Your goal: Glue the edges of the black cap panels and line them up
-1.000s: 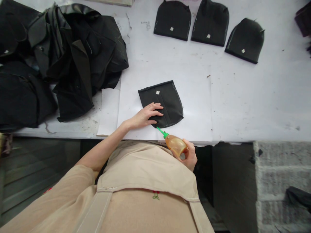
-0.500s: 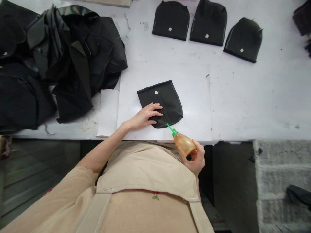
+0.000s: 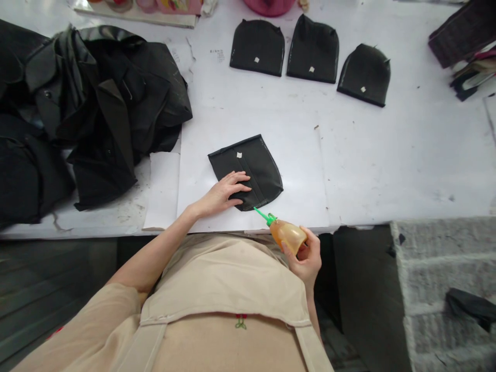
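Note:
A black fabric piece [image 3: 258,168] with a curved edge and a small white square on it lies slantwise on the white paper near the table's front. My left hand [image 3: 225,194] rests flat on its lower left part, fingers spread. In my right hand [image 3: 308,256] is a squeeze bottle [image 3: 287,235] of amber liquid with a green nozzle. The bottle is tilted, and its nozzle tip is at the piece's lower edge, close to my left thumb. Whether liquid comes out is too small to tell.
Three similar black pieces [image 3: 312,54] lie in a row at the back. A heap of black material [image 3: 104,103] covers the table's left side. Dark folded items [image 3: 461,36] stand at the far right, and a pink container [image 3: 269,4] is at the back edge.
The camera view has shifted, bringing more of the table's back into sight. The nozzle tip has moved left along the piece's lower edge, toward my left hand, which stays on the fabric.

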Action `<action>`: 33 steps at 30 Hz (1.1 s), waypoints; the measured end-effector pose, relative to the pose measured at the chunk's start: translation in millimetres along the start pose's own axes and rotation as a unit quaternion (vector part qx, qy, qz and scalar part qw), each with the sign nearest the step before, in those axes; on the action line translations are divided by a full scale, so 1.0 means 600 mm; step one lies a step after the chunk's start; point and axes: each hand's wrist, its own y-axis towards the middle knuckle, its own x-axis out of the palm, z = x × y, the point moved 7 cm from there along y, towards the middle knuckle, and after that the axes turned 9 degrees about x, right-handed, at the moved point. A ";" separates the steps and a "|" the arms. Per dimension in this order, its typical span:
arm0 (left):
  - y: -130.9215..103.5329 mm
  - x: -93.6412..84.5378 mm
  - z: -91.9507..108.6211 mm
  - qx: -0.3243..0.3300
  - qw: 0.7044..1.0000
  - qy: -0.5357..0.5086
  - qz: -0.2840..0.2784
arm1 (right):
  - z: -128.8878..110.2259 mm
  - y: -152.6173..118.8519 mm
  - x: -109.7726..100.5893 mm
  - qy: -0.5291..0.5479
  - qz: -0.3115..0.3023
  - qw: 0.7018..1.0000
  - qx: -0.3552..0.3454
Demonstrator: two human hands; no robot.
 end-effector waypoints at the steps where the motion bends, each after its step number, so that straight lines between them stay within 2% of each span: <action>1: -0.001 0.000 0.001 0.000 1.000 0.006 0.000 | 0.005 0.002 0.003 0.048 -0.020 0.998 0.045; 3: 0.001 0.001 0.007 -0.004 1.000 0.029 0.002 | 0.009 0.008 0.011 0.141 -0.060 0.981 0.116; 5: 0.010 0.002 0.016 -0.017 0.997 0.075 0.001 | 0.001 0.018 0.015 0.211 -0.083 0.963 0.143; 7: 0.028 0.006 0.027 -0.046 0.988 0.145 -0.003 | -0.012 0.031 0.008 0.255 -0.066 0.956 0.131; 9: 0.052 0.011 0.035 -0.083 0.974 0.213 -0.005 | -0.022 0.042 -0.008 0.267 -0.023 0.958 0.101; 11: 0.076 0.019 0.041 -0.112 0.961 0.253 -0.005 | -0.028 0.045 -0.027 0.236 0.027 0.969 0.064; 15: 0.105 0.033 0.044 -0.136 0.950 0.280 -0.005 | -0.024 0.031 -0.049 0.092 0.096 0.991 -0.007; 21: 0.105 0.037 0.044 -0.146 0.945 0.293 -0.010 | 0.005 0.017 -0.032 -0.005 0.099 0.994 -0.045; 27: 0.102 0.038 0.041 -0.147 0.947 0.287 0.001 | 0.003 0.026 -0.016 -0.046 0.086 0.991 -0.088; 33: 0.096 0.037 0.038 -0.125 0.954 0.271 0.012 | 0.000 0.025 -0.005 -0.081 0.099 0.983 -0.130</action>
